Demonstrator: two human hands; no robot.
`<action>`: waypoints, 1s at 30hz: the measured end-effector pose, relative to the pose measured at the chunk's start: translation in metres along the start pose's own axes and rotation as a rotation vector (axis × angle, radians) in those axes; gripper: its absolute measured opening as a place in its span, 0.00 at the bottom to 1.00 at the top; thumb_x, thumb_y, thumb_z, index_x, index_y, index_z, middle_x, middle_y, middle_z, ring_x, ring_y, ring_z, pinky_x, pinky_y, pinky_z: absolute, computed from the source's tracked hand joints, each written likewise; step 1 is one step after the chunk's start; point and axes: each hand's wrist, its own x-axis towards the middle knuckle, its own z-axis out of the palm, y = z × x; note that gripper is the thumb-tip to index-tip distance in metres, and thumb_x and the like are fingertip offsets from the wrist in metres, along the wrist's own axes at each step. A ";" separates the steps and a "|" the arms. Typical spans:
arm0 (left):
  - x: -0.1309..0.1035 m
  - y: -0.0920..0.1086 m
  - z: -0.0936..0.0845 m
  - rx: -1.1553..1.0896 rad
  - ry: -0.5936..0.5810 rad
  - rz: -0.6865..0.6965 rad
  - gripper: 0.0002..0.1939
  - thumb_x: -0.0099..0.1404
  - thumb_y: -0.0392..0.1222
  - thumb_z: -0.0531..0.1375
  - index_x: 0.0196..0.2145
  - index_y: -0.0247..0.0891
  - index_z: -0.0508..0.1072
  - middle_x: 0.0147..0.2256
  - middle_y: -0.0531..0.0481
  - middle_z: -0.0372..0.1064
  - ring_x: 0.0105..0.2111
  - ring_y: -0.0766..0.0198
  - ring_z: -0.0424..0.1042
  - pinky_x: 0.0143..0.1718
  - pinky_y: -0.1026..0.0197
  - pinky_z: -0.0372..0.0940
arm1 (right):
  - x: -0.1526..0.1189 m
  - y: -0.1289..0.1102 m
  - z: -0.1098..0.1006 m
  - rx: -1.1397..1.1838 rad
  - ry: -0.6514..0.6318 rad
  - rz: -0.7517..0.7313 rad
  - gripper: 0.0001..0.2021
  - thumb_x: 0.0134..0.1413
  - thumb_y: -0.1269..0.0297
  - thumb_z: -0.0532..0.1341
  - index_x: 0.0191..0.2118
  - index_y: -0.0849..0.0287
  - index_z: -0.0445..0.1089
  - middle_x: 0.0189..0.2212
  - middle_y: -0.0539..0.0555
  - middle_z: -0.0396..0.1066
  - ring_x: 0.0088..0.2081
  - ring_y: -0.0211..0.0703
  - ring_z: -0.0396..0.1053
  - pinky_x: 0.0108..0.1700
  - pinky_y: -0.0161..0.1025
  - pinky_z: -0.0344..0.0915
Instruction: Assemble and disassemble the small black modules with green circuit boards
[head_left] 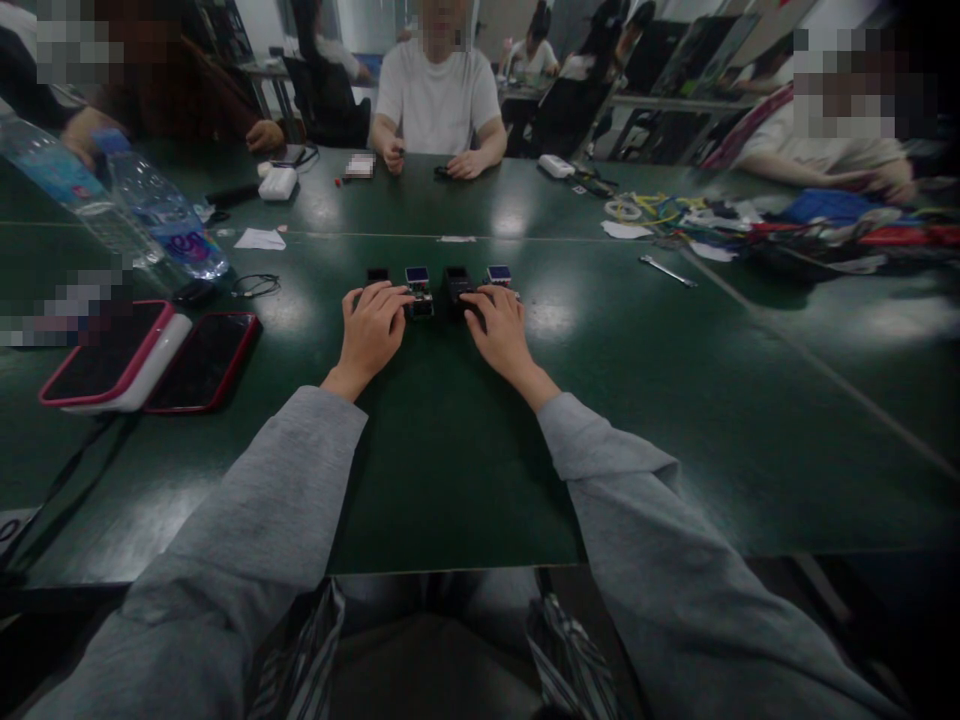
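Four small electronic items form a short row on the green table. My left hand (375,325) lies over a dark device (378,275) at the row's left end, covering most of it, fingers stretched toward a small circuit board with a screen (417,276). My right hand (499,325) is spread over another small screen module (499,273), its fingertips at the side of a black handheld device (457,284). Both hands have their fingers apart; neither is plainly gripping anything. The undersides of the fingers are hidden.
To the left lie phones (202,362) and plastic bottles (169,215), with a thin black cable (256,286). A wrench (667,270) and a heap of cables (787,230) are at the right. A person in white (439,100) sits across the table (450,450).
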 end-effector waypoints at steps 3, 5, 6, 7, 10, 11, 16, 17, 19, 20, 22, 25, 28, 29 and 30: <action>0.000 -0.001 0.000 0.010 0.004 -0.005 0.18 0.72 0.37 0.49 0.50 0.49 0.74 0.55 0.48 0.74 0.61 0.50 0.65 0.63 0.38 0.51 | 0.000 0.000 0.000 -0.004 0.015 0.006 0.16 0.68 0.62 0.51 0.56 0.51 0.69 0.56 0.59 0.65 0.60 0.55 0.59 0.60 0.54 0.58; 0.000 -0.001 0.000 0.003 0.007 -0.014 0.18 0.72 0.37 0.49 0.51 0.49 0.74 0.55 0.48 0.73 0.61 0.50 0.65 0.63 0.37 0.51 | 0.000 0.001 0.001 -0.012 0.024 0.007 0.16 0.68 0.62 0.51 0.56 0.52 0.69 0.56 0.59 0.65 0.60 0.54 0.59 0.59 0.53 0.59; 0.000 -0.002 0.000 -0.006 0.009 -0.020 0.18 0.72 0.36 0.49 0.51 0.49 0.74 0.55 0.48 0.73 0.61 0.50 0.65 0.63 0.37 0.51 | 0.000 0.002 0.002 -0.014 0.027 0.006 0.16 0.68 0.62 0.51 0.56 0.52 0.69 0.56 0.59 0.65 0.60 0.54 0.59 0.59 0.53 0.59; 0.000 -0.002 0.000 -0.015 0.010 -0.025 0.18 0.72 0.36 0.49 0.51 0.49 0.74 0.55 0.48 0.73 0.61 0.50 0.64 0.63 0.37 0.51 | 0.000 0.002 0.002 -0.013 0.030 0.003 0.16 0.68 0.62 0.50 0.56 0.52 0.69 0.56 0.59 0.65 0.59 0.54 0.59 0.58 0.53 0.59; 0.001 -0.001 -0.001 -0.026 0.010 -0.037 0.18 0.72 0.36 0.49 0.50 0.48 0.75 0.55 0.48 0.74 0.61 0.50 0.64 0.63 0.38 0.50 | 0.000 0.003 0.003 -0.007 0.039 -0.001 0.16 0.68 0.63 0.51 0.56 0.52 0.69 0.55 0.59 0.65 0.59 0.54 0.60 0.58 0.53 0.60; 0.001 0.000 -0.001 -0.022 0.012 -0.039 0.18 0.72 0.36 0.49 0.50 0.48 0.75 0.55 0.48 0.74 0.61 0.50 0.65 0.63 0.38 0.50 | 0.000 0.003 0.003 -0.005 0.040 -0.001 0.16 0.68 0.63 0.51 0.56 0.52 0.69 0.55 0.58 0.65 0.59 0.54 0.60 0.58 0.53 0.59; 0.001 0.002 -0.003 -0.005 0.005 -0.052 0.17 0.72 0.36 0.50 0.49 0.48 0.75 0.54 0.49 0.74 0.60 0.51 0.65 0.63 0.40 0.51 | 0.000 0.003 0.004 -0.004 0.037 0.001 0.16 0.68 0.63 0.52 0.56 0.52 0.69 0.55 0.59 0.65 0.59 0.54 0.60 0.57 0.52 0.59; 0.001 0.003 -0.003 -0.004 0.003 -0.054 0.17 0.72 0.36 0.50 0.49 0.48 0.75 0.54 0.48 0.74 0.60 0.51 0.65 0.63 0.40 0.51 | 0.000 0.003 0.004 -0.005 0.041 0.000 0.16 0.68 0.63 0.52 0.56 0.52 0.69 0.55 0.58 0.66 0.59 0.54 0.60 0.57 0.52 0.59; 0.001 0.002 -0.003 0.001 0.008 -0.053 0.17 0.72 0.36 0.50 0.49 0.48 0.75 0.54 0.49 0.74 0.60 0.51 0.65 0.63 0.40 0.51 | 0.000 0.004 0.004 -0.007 0.047 -0.003 0.15 0.68 0.63 0.52 0.56 0.52 0.69 0.55 0.58 0.66 0.59 0.53 0.60 0.57 0.52 0.59; 0.001 0.002 -0.003 0.005 0.014 -0.052 0.17 0.72 0.36 0.50 0.49 0.47 0.75 0.54 0.49 0.74 0.60 0.51 0.66 0.62 0.40 0.51 | 0.000 0.004 0.004 -0.008 0.049 -0.002 0.15 0.68 0.63 0.52 0.56 0.52 0.69 0.55 0.58 0.66 0.59 0.53 0.60 0.57 0.52 0.59; 0.001 0.001 -0.002 0.018 0.030 -0.058 0.17 0.72 0.36 0.50 0.48 0.47 0.75 0.54 0.49 0.74 0.60 0.51 0.66 0.62 0.41 0.52 | 0.000 0.004 0.005 -0.012 0.046 0.006 0.16 0.68 0.63 0.52 0.56 0.52 0.69 0.55 0.58 0.65 0.59 0.53 0.60 0.58 0.52 0.59; 0.001 -0.002 -0.001 0.041 0.047 -0.084 0.17 0.72 0.36 0.49 0.48 0.47 0.75 0.54 0.49 0.74 0.60 0.51 0.66 0.61 0.41 0.53 | 0.001 0.004 0.004 -0.018 0.030 0.018 0.16 0.68 0.63 0.51 0.56 0.52 0.68 0.56 0.58 0.65 0.60 0.53 0.59 0.58 0.52 0.58; 0.002 -0.004 0.000 0.050 0.054 -0.111 0.16 0.72 0.35 0.50 0.48 0.47 0.75 0.54 0.48 0.74 0.59 0.51 0.66 0.61 0.42 0.54 | 0.001 0.003 0.003 -0.028 0.017 0.021 0.16 0.69 0.63 0.51 0.57 0.52 0.68 0.56 0.59 0.64 0.60 0.54 0.59 0.58 0.52 0.58; 0.002 -0.004 0.000 0.049 0.058 -0.114 0.16 0.72 0.35 0.50 0.48 0.47 0.75 0.54 0.48 0.74 0.59 0.51 0.66 0.61 0.42 0.54 | 0.000 0.003 0.003 -0.032 0.015 0.022 0.16 0.69 0.63 0.51 0.57 0.53 0.68 0.56 0.59 0.64 0.60 0.54 0.58 0.58 0.52 0.58; 0.002 -0.005 0.000 0.048 0.063 -0.116 0.16 0.72 0.35 0.50 0.48 0.47 0.75 0.54 0.49 0.74 0.59 0.51 0.66 0.61 0.42 0.54 | 0.000 0.003 0.002 -0.036 0.015 0.023 0.16 0.69 0.63 0.50 0.57 0.53 0.68 0.56 0.59 0.64 0.60 0.54 0.58 0.58 0.52 0.58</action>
